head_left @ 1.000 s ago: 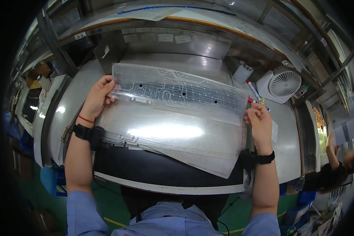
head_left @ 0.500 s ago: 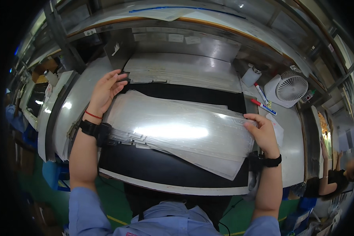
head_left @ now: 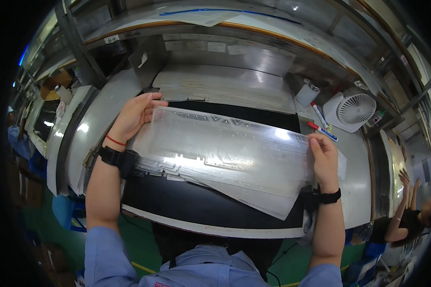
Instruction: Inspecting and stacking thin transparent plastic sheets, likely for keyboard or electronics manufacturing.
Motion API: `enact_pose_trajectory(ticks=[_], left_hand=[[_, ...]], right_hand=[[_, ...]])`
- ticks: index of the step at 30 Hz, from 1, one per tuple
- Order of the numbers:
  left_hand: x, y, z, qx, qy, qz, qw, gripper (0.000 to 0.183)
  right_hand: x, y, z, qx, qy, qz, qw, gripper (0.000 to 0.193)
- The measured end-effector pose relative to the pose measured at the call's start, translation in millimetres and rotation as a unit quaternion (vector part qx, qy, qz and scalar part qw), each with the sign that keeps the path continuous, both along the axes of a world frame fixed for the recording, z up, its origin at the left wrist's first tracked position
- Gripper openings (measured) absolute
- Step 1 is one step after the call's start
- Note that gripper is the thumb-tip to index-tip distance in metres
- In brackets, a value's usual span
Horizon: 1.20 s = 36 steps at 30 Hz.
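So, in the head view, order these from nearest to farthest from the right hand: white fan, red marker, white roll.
From the right hand:
1. Red marker, just above it.
2. White roll, farther up, slightly left.
3. White fan, upper right; too close to the roll to rank surely.

1. Clear glossy plastic sheet (head_left: 225, 153), smooth, catching glare, dotted with small holes.
2. Matt black panel (head_left: 196, 201) beneath.
3. Brushed grey metal bench (head_left: 359, 162), dull sheen.
4. White plastic fan (head_left: 352, 111), smooth.
5. Light blue cloth sleeves (head_left: 105, 253).
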<state>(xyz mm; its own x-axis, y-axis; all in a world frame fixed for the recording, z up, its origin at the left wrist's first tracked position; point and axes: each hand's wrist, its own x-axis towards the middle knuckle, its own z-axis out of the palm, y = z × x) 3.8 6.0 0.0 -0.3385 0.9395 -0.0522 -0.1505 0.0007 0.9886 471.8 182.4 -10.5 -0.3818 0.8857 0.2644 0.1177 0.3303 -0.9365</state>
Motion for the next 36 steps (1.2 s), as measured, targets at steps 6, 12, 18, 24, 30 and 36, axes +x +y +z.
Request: enact_pose_trajectory(ticks=[6,12,18,24,30,36], left_hand=[[-3,-4,-2,-0.058,0.136,-0.062,0.987,0.020],[-15,0,-16,0.010,0.057,0.001,0.998,0.016],[-11,3,-15,0.016,0.033,0.029,0.999,0.017],[-25,-2,-17,0.037,0.042,0.017,0.998,0.017],[-7,-3,1,0.055,-0.008,0.056,0.997,0.019],[-6,2,-9,0.036,0.078,0.067,0.994,0.028]], right_hand=[[-2,1,-4,-0.051,0.020,-0.020,0.998,0.014],[-9,-5,4,-0.102,0.102,-0.039,0.989,0.017],[0,4,-1,-0.101,0.056,-0.021,0.993,0.017],[4,5,0,-0.097,0.083,-0.015,0.992,0.019],[-3,-5,11,-0.125,0.182,-0.040,0.974,0.016],[-7,-8,12,-0.064,0.115,-0.018,0.991,0.017]])
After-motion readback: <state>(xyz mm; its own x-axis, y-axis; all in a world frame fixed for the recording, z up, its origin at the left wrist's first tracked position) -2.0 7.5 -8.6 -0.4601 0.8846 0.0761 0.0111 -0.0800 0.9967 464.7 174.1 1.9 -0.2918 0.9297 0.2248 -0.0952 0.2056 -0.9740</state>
